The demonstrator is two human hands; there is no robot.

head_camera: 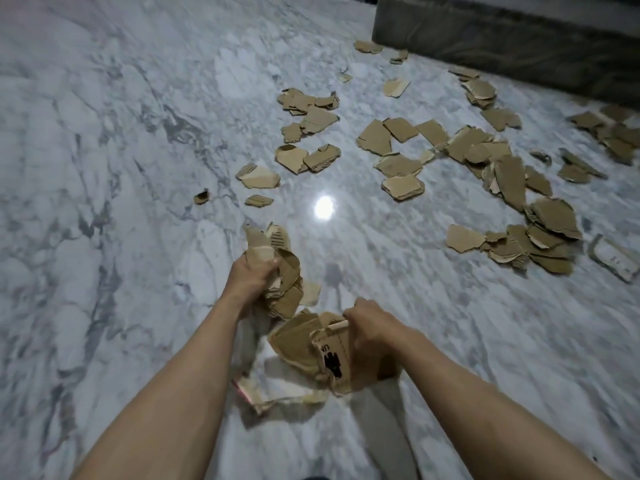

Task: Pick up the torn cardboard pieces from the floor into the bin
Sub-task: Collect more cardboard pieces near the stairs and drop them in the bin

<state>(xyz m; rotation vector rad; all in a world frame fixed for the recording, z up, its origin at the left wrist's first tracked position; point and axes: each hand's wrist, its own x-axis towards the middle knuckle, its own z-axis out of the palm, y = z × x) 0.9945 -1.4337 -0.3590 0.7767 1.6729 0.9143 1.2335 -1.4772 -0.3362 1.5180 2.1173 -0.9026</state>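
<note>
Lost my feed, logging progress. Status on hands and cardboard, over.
Left hand grips a cardboard bundle. Right hand grips a printed stack. Many torn pieces on the marble floor. No bin in view.

The scene is dim and cool-toned, lit from overhead. A lamp throws a small, blown-out spot of glare point(324, 207) on the polished marble floor point(138, 168), just beyond the left hand point(251, 273) and slightly to its right. Soft, faint shadows lie on the floor under both forearms. The whole picture is slightly soft, with motion smear around the right hand point(369, 327). Wide-angle distortion bends and stretches the floor toward the edges, and the corners darken.
</note>
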